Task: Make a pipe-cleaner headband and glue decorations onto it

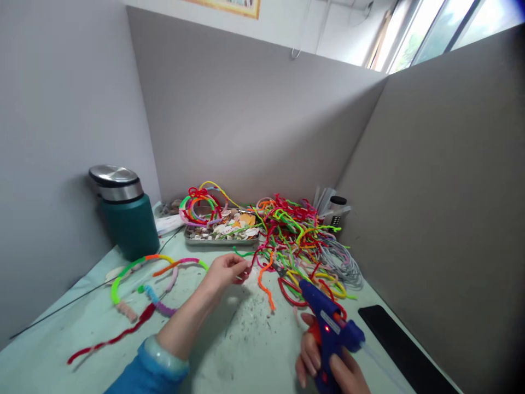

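My left hand (229, 269) is closed in a pinch at the middle of the table, on the end of a dark red pipe cleaner (255, 256) that runs up toward the pile. In my right hand (314, 355) is a blue hot glue gun (328, 323), its red light lit and its nozzle pointing up and left. Between the hands lies a loose orange pipe cleaner (266, 282). Red-handled scissors (289, 293) rest just beyond the glue gun. Left of my left forearm are a multicoloured pipe-cleaner ring (116, 282) and a twisted dark red strand (110, 340).
A metal tray (221, 241) of shells and chips stands at the back, with coloured rings (200, 210) on it. Beside it is a tangled pipe-cleaner heap (291, 224). A teal bottle (129, 224) is at left, a black strip (397, 345) at right. Grey partitions enclose the table.
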Motion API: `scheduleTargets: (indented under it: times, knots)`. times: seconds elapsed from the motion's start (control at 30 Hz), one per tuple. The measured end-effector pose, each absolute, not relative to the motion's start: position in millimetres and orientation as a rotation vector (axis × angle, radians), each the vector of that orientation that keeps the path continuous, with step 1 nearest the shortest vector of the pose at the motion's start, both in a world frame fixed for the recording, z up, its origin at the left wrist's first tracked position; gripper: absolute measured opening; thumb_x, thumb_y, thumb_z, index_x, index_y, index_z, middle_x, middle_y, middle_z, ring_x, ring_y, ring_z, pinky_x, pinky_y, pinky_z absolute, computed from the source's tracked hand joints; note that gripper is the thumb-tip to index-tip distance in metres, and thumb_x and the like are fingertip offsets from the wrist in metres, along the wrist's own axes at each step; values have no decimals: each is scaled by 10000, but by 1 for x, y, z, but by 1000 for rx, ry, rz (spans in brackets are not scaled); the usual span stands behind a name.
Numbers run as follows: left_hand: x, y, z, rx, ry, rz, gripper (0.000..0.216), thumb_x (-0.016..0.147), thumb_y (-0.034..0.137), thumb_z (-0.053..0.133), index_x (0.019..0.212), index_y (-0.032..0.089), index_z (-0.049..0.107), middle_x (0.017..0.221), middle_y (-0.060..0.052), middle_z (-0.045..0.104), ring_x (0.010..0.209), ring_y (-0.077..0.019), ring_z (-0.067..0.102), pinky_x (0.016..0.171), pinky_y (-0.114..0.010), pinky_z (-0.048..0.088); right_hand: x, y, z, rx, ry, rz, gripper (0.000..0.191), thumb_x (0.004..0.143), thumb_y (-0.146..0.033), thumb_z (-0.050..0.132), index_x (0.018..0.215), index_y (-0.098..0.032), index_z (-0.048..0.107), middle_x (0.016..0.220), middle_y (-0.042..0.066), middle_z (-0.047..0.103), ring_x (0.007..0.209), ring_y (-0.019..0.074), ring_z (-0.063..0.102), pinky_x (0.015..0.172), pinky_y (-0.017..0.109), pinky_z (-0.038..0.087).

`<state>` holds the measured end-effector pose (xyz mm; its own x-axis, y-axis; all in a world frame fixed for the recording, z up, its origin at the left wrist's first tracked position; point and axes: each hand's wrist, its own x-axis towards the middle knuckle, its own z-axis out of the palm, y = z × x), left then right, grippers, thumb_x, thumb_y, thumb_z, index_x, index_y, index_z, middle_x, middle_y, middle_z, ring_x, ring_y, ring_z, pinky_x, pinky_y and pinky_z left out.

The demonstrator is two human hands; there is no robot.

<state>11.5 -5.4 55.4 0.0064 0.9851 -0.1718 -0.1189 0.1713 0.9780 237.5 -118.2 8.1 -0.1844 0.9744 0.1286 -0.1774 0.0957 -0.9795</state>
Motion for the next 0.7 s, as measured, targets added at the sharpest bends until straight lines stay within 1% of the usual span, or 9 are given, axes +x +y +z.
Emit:
scheduleTargets:
  times: [0.1,0.2,0.33,0.47,0.7]
  knots:
    - [-3,-27,53,932,1235,1128,330,582,397,757,710,125,622,707,-52,675,587,-129,588,566,-256,465,204,-106,23,-819,-1108,1544,415,818,-514,527,1051,-172,557,590,-40,354,506,112,386,481,261,404]
    - [-20,-46,48,843,1249,1187,338,576,398,766,729,129,631,725,-37,665,544,-99,548,541,-240,458,177,-92,35,-771,-1152,1680,375,812,-467,573,1011,-151,546,570,-56,359,479,88,367,426,213,375]
    - [-39,-63,42,708,1308,1280,348,546,391,784,734,129,654,709,-14,648,477,-64,491,483,-210,419,153,-77,34,-779,-1364,1764,400,801,-484,582,1003,-141,541,550,-60,410,445,74,380,390,185,359]
    - [-45,-70,36,623,1308,1304,368,541,398,789,758,123,674,737,-30,668,466,-56,492,464,-197,409,143,-73,18,-840,-1468,1755,454,786,-529,576,1013,-138,540,506,-80,396,397,61,355,375,179,347]
    - [-46,-68,27,632,1335,1314,369,564,398,777,770,112,671,727,-36,658,457,-54,478,431,-188,397,147,-71,3,-905,-1537,1746,471,802,-541,552,1046,-139,527,530,-76,388,410,58,355,394,183,353]
